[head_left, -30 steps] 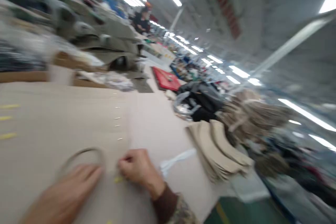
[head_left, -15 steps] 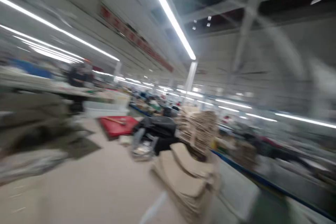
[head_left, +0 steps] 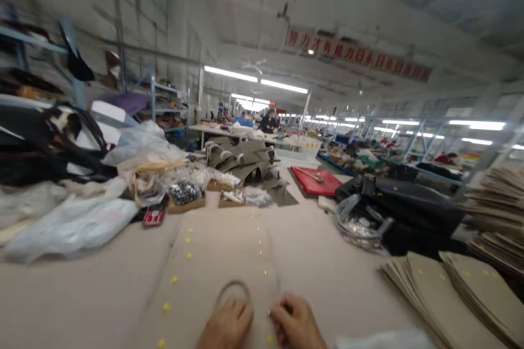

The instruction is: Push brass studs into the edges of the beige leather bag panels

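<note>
A long beige panel (head_left: 221, 251) lies on the table in front of me. Yellow bits dot its left side and small shiny metal pieces run down its right side. My left hand (head_left: 227, 324) rests on the panel's near part, fingers curled round a thin brown looped strap (head_left: 234, 283) that arches out beyond them. At the panel's right edge is my right hand (head_left: 297, 322), thumb and fingers pinched together. A tiny shiny spot shows by its fingertips, but what they hold is too small to make out.
Stacked beige panels (head_left: 446, 294) stand at right, near a black bag (head_left: 401, 202) and a clear bag of small parts (head_left: 362, 226). A red sheet (head_left: 315, 181) lies farther back. Plastic bags (head_left: 77, 229) and olive pieces (head_left: 245, 158) fill the left and far side. A person (head_left: 268, 121) stands beyond.
My view has swung left and down from the ceiling and right side of the room. Both hands and the beige panel have come into sight.
</note>
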Available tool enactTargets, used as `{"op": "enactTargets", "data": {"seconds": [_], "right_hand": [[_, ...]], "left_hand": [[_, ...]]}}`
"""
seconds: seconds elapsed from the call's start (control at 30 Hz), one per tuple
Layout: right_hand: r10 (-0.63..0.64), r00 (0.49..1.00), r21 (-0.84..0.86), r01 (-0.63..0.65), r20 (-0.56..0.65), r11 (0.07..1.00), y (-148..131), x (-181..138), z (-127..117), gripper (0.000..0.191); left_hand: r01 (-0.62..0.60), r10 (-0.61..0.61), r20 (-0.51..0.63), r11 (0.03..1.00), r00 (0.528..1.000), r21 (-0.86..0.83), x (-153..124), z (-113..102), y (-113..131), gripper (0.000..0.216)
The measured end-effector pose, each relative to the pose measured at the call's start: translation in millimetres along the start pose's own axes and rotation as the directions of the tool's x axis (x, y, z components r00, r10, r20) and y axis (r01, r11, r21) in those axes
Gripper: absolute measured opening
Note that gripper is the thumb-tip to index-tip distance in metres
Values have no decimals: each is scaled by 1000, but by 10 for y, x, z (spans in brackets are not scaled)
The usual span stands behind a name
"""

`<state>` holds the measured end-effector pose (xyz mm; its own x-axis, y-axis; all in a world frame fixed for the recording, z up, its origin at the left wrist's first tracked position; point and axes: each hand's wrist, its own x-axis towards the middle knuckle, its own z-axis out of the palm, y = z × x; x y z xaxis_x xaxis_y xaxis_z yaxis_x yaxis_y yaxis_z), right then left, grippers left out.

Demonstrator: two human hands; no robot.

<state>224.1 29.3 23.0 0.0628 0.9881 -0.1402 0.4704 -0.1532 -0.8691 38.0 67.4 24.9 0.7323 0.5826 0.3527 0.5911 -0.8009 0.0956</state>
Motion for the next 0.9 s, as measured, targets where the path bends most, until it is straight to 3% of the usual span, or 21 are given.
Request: {"op": "enactTargets", "data": {"seconds": [0.1,0.2,0.6,0.7,0.9], "right_hand": [[74,996,174,-64,-50,983,291,-16,58,25],[103,994,201,-95,-32,975,381,-16,50,26],[-40,987,-132,20,-153,991,197,23,90,17],[-27,989,-135,7,-144,991,188,41,94,12],[149,972,150,-122,-184,981,292,-52,69,22]], "left_hand": [[82,-77,153,996,985,-27,-114,203,35,15],[72,-59,179,995,982,-65,-113,219,31,16],[70,-53,171,993,984,-90,-112,219,9,17],[73,-57,182,994,982,-86,-105,211,11,17],[70,-53,184,994,982,-90,-121,203,14,17]]}}
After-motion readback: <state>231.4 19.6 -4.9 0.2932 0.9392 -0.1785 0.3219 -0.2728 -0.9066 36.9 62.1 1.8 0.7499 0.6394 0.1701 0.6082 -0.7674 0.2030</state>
